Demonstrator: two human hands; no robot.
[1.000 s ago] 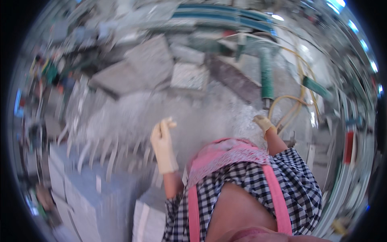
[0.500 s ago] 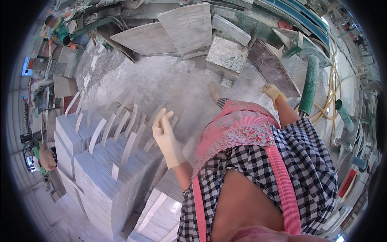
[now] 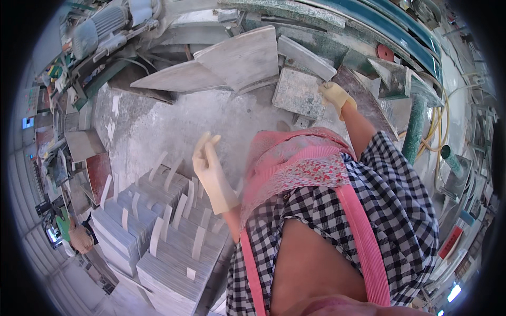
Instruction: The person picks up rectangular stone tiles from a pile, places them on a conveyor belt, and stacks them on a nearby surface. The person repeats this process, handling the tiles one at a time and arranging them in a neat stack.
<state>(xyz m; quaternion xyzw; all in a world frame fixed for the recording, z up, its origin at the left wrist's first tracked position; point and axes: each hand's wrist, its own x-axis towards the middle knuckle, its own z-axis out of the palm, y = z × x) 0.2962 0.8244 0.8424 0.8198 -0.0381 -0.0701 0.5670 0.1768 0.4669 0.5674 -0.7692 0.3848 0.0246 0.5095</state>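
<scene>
My left hand (image 3: pixel 210 166), in a pale rubber glove, hangs in the air with loosely curled fingers and holds nothing. It is just above and to the right of stacks of grey tiles (image 3: pixel 158 231) standing on edge with white spacer strips between them. My right hand (image 3: pixel 337 96), also gloved, reaches forward and touches the right edge of a square speckled stone tile (image 3: pixel 298 94) leaning among slabs; whether the fingers grip it is unclear. A pink apron over a checked shirt fills the lower middle.
Large grey slabs (image 3: pixel 242 58) lean against a dusty machine frame (image 3: pixel 327 21) ahead. The concrete floor (image 3: pixel 158 126) is coated in pale dust. A green post (image 3: pixel 414 129) and yellow hoses (image 3: pixel 435 142) stand to the right. Clutter lines the left edge.
The view has swung toward the slabs and machine. My right hand has reached up and forward to the speckled tile. My left hand has stayed raised beside the tile stacks.
</scene>
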